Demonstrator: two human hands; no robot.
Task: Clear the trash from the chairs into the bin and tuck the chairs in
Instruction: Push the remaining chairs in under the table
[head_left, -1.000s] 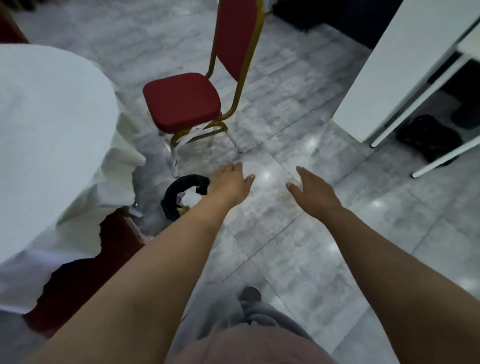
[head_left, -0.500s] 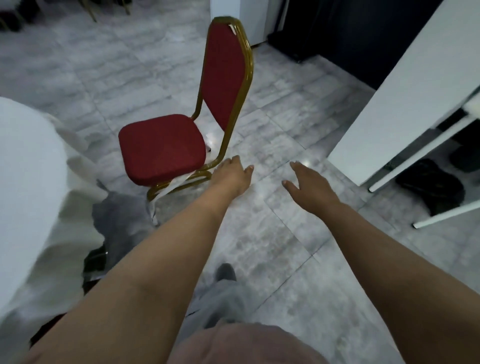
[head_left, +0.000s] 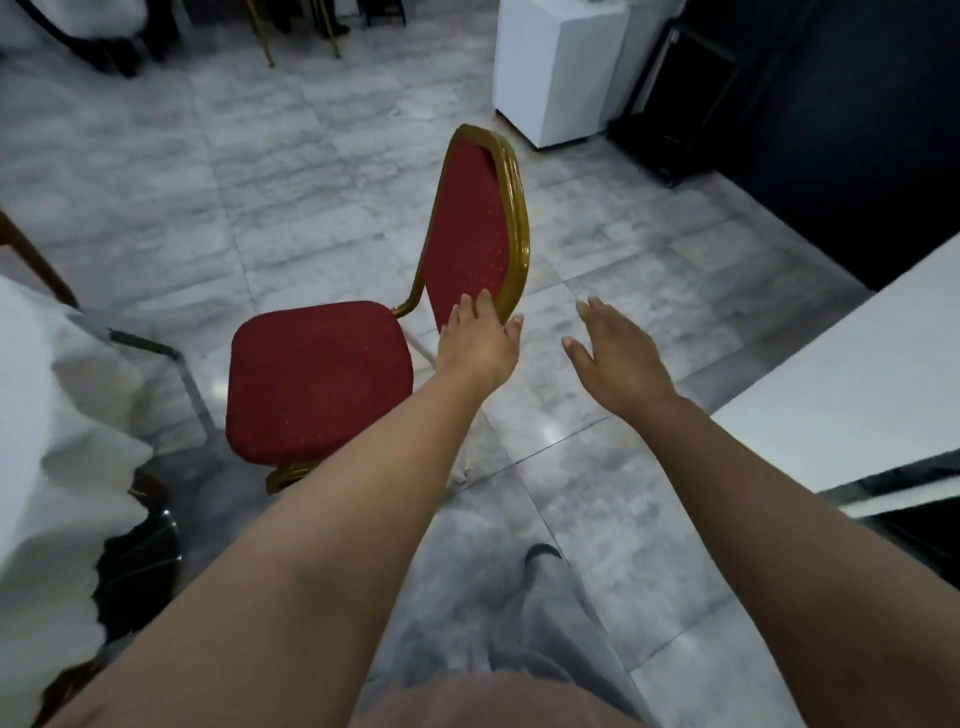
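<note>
A red chair (head_left: 317, 379) with a gold frame stands on the tiled floor ahead of me, its seat bare and its back turned to the right. My left hand (head_left: 480, 340) reaches out with straight fingers at the lower edge of the chair's backrest (head_left: 470, 234); whether it touches is unclear. To the right of the backrest my right hand (head_left: 613, 353) hovers with spread fingers, holding nothing. The black bin (head_left: 137, 566) stands low at the left, partly hidden under the white tablecloth (head_left: 47, 415).
A table draped in white cloth fills the left side. A white tabletop (head_left: 852, 379) juts in from the right. A white cabinet (head_left: 550, 67) and a dark rack stand at the back right. More chair legs show at the top. Grey floor lies between.
The view has swung up and closer to the chair. Both hands have reached forward; the left one has arrived at the backrest. The bin has slid to the lower left.
</note>
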